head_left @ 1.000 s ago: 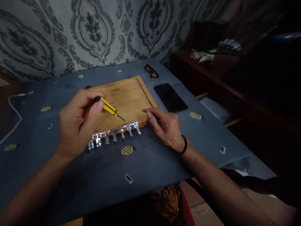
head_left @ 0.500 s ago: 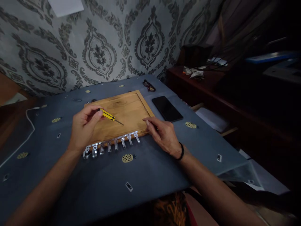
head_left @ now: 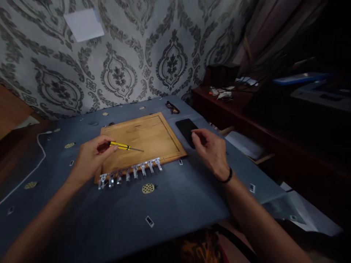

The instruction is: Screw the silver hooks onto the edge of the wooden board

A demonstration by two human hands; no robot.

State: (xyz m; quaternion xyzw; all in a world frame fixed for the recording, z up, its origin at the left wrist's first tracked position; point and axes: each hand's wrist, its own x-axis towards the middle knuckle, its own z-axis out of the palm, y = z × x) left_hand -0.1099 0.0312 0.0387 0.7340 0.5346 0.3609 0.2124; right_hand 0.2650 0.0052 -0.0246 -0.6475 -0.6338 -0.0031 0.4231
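My left hand point(head_left: 91, 155) pinches a yellow and black screwdriver point(head_left: 120, 145) by its handle, its shaft pointing right over a wooden board point(head_left: 153, 133). Along the board's near edge runs a metal rail with several hooks point(head_left: 135, 171). My right hand point(head_left: 212, 151) is over the near right end of a black phone point(head_left: 186, 129), right of the board. Its thumb and forefinger are pressed together, and whatever is between them, if anything, is too small to make out.
Folded glasses point(head_left: 172, 107) lie behind the phone on the blue tablecloth point(head_left: 117, 223). A white cable point(head_left: 41, 148) runs along the left side. A dark red cabinet point(head_left: 236, 113) with clutter stands at the right.
My right hand has moved right, from the board's near right corner to the phone. The screwdriver in my left hand has tilted closer to level. The view has shifted up slightly.
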